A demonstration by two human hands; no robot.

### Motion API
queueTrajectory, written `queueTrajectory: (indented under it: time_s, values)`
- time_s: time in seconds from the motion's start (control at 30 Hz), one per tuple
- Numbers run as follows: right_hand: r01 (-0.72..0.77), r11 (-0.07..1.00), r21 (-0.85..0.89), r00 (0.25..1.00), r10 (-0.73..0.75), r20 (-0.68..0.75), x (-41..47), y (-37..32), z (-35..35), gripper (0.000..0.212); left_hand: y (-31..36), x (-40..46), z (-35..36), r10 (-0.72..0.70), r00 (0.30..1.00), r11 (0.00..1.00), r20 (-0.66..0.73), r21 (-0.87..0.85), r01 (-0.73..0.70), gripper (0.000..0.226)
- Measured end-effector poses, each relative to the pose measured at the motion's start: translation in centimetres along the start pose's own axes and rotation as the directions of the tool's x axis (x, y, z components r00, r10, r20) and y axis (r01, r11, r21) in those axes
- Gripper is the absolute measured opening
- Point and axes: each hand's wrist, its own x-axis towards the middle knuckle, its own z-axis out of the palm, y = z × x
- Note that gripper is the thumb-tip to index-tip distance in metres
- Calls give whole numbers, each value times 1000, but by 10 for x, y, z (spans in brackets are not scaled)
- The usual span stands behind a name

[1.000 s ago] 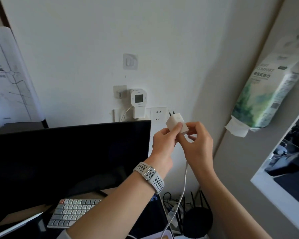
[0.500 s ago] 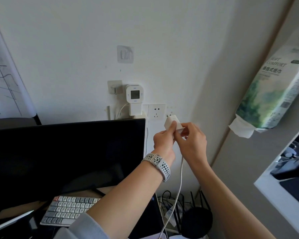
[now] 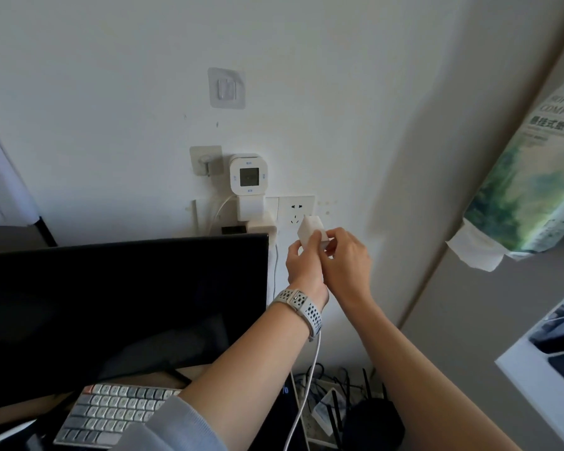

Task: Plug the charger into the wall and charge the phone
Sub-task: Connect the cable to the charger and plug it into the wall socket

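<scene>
From my head camera, near the centre of the frame, both my hands pinch the white charger (image 3: 310,230). My left hand (image 3: 303,265) has its thumb and fingers clamped on the charger's near side; my right hand (image 3: 345,265) grips its back end with closed fingers. The charger's front edge sits just at the lower right of the wall socket (image 3: 296,211); I cannot tell whether the prongs are in. The white cable (image 3: 310,379) hangs down from under my hands toward the lower centre. The dark monitor (image 3: 121,307) fills the left, with the keyboard (image 3: 111,415) below it.
</scene>
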Motion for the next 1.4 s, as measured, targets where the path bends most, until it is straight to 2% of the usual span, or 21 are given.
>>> queueTrajectory:
  time_s: [0.13,0.27,0.5,0.87,1.1,1.4]
  values:
    - [0,999,-34,1000,1,20,19,3,14,19,-2,26,9,-66,997,997,-30,-52,64,31]
    - [1,999,-44,999,1,41,39,8,27,22,1,50,16,-111,991,992,-68,-67,107,25]
    - [24,998,-61,998,-20,65,60,17,46,25,-5,82,19,-76,994,997,-73,-32,74,32]
    - [68,994,-91,997,-64,51,71,18,57,32,-4,98,20,-100,993,992,-56,-87,94,31]
    - [82,986,-147,995,-74,64,80,17,55,32,5,95,27,-202,978,958,-60,-221,184,28]
    - [127,962,-244,989,-102,111,78,12,59,30,4,100,21,-179,979,965,-100,-210,155,37]
